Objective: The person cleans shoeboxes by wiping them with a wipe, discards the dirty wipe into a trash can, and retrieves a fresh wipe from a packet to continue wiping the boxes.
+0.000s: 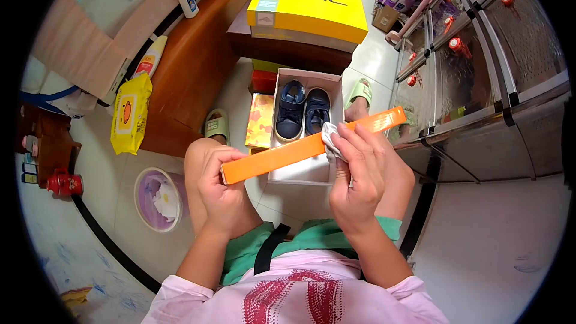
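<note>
An orange box lid or flat box (pixel 276 159), seen edge-on, is held up over my lap and slants up to the right. My left hand (pixel 217 174) is closed round its left end. In my right hand (pixel 358 171) a crumpled white cloth or tissue (pixel 330 140) is pinched and pressed against the orange side. Beyond it, an open white shoebox (pixel 309 174) stands between my knees with two dark blue shoes (pixel 290 114) in it. The orange piece hides part of that box.
A yellow shoebox (pixel 309 6) rests on a brown surface ahead. Left of the open box is a patterned box (pixel 259 120). A yellow wipes pack (pixel 129 114) lies at the left, above a purple bin (pixel 139 195). Glass-fronted cabinets (pixel 468 66) line the right.
</note>
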Demonstrator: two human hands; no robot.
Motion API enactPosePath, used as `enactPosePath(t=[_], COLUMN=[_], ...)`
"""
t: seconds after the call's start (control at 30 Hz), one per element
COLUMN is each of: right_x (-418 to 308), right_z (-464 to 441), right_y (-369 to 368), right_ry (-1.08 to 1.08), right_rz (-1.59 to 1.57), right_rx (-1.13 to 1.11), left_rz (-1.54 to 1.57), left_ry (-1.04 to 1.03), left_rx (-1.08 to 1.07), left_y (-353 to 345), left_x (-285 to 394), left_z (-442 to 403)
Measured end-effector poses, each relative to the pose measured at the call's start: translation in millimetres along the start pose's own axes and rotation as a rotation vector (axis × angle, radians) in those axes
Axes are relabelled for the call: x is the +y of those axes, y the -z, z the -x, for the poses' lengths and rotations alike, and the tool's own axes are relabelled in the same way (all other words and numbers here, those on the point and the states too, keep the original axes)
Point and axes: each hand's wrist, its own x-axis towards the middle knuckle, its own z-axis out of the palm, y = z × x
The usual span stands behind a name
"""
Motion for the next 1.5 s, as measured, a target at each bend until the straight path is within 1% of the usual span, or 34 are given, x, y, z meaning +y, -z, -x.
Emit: enactPosePath(t=[0.03,0.1,0.17,0.23,0.33,0.37,0.47,0.5,0.63,0.73,0.87,0.9,1.0,1.03,1.1,1.17,1.27,1.4,1.5], right_x=[0.1,-2.2,-9.9,-13.5,-14.8,-13.0,0.2,3.6,4.0,-16.2,-24.2,-20.2,0.3,4.4,8.2,1.4,-18.3,-44.1,-39.9], right_z=[0.9,2.2,2.1,4.6,4.4,2.9,-4.3,-3.4,4.3,9.5,10.2,8.4,3.8,3.0,3.8,6.8,11.1,17.9,12.5], right_y=[-0.7,-0.5,-2.1,-6.2,-5.7,-3.4,7.5,7.8,3.1,-5.6,-13.2,-11.3,-2.3,-1.3,-1.1,-5.1,-8.0,-21.0,-16.4], right_ry=[0.005,0.007,0.06,0.084,0.132,0.133,0.05,0.051,0.054,0.094,0.128,0.13,0.076,0.079,0.063,0.052,0.102,0.175,0.202], right_rz=[-0.007,-0.012,0.016,0.004,-0.072,-0.074,0.091,0.09,0.077,-0.025,-0.127,-0.127,0.028,0.028,0.037,0.029,-0.015,-0.129,-0.131], right_rx=[0.003,0.006,-0.038,-0.033,-0.059,-0.057,0.027,0.029,0.045,-0.025,-0.042,-0.042,0.007,0.004,0.073,0.078,-0.026,-0.089,-0.135], left_rz=[-0.001,0.027,0.014,0.002,-0.008,0.022,0.072,0.095,0.099,0.102,0.117,0.126,0.192,0.194,0.163,0.161,0.14,0.115,0.139], left_ry=[0.0,-0.208,-0.225,-0.243,-0.292,-0.32,-0.362,-0.377,-0.379,-0.376,-0.339,-0.327,-0.29,-0.289,-0.34,-0.331,-0.309,-0.278,-0.274], left_rx=[0.002,0.071,0.069,0.066,0.074,0.06,0.038,0.03,0.01,0.005,0.016,0.014,0.046,0.05,0.007,0.008,0.002,0.009,-0.006], left_y=[-2.1,-9.5,-12.1,-13.0,-11.3,-12.1,-13.2,-13.7,-19.4,-19.8,-17.6,-15.9,-14.2,-14.3,-14.4,-15.7,-19.1,-19.4,-17.3], left_x=[-2.4,-8.0,-8.8,-11.6,-18.2,-18.3,-23.2,-24.2,-21.7,-22.1,-22.5,-23.4,-32.2,-31.2,-27.2,-27.3,-21.5,-18.4,-19.9], left_z=[0.5,2.3,4.0,4.0,-0.2,-1.4,-5.8,-7.0,-5.7,-4.7,-5.0,-5.3,-6.1,-6.7,-5.8,-4.2,-0.1,1.9,1.3])
